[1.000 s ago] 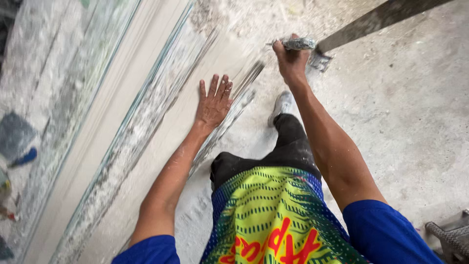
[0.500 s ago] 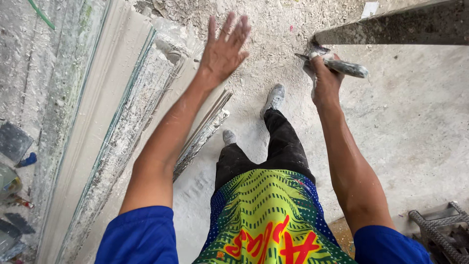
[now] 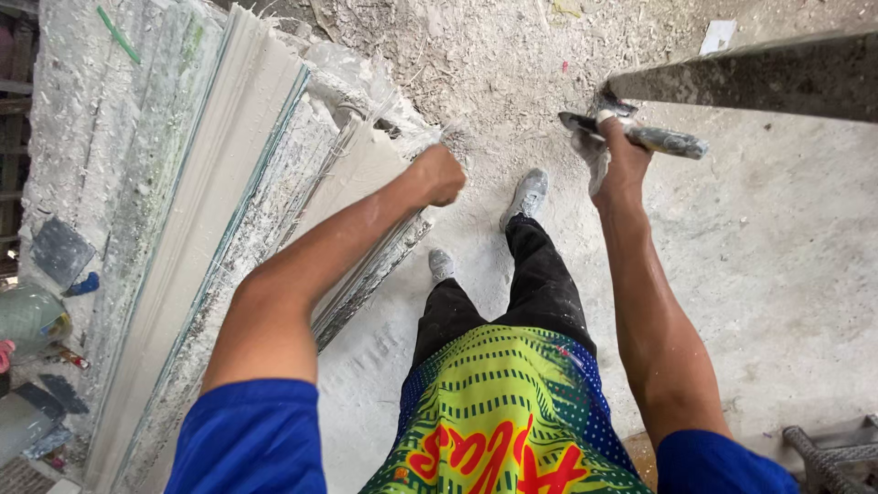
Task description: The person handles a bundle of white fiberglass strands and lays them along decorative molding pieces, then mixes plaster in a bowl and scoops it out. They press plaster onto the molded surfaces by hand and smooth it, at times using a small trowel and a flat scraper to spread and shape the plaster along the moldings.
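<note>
A: Status on the hands?

B: Right hand (image 3: 620, 157) is wrapped tight around a plaster-caked trowel (image 3: 640, 137), fingers fully round the handle, with a bit of pale rag bunched in the same fist. It sits right at the near end of the long grey beam (image 3: 768, 78), blade tip touching or almost touching it (can't tell which from this angle).

A: Left?

B: Left hand (image 3: 441, 174) is curled into a loose fist, knuckles up, well left of the beam and over the top end of the stacked moulding lengths (image 3: 229, 210). Can't tell if it grips anything; nothing shows in it.

A: Footing?

B: Both pale shoes (image 3: 528, 195) are on dusty concrete floor (image 3: 777, 265), between the stack and the beam, front foot nearer the beam end.

A: What makes the step go well, in your view?

B: My read: scraping or smoothing at the beam end. Keep the blade shallow to the face so it shaves rather than digs. Wrist straight, pressure from the forearm. The left hand would do better planted flat on the stack for balance; the floor is loose with plaster debris (image 3: 439, 55) just left of the beam end, so slip risk is real.

A: Anything else near?

B: Grey corrugated hose (image 3: 823, 457) far below the beam, by the right elbow. Trip hazard if stepping back.
</note>
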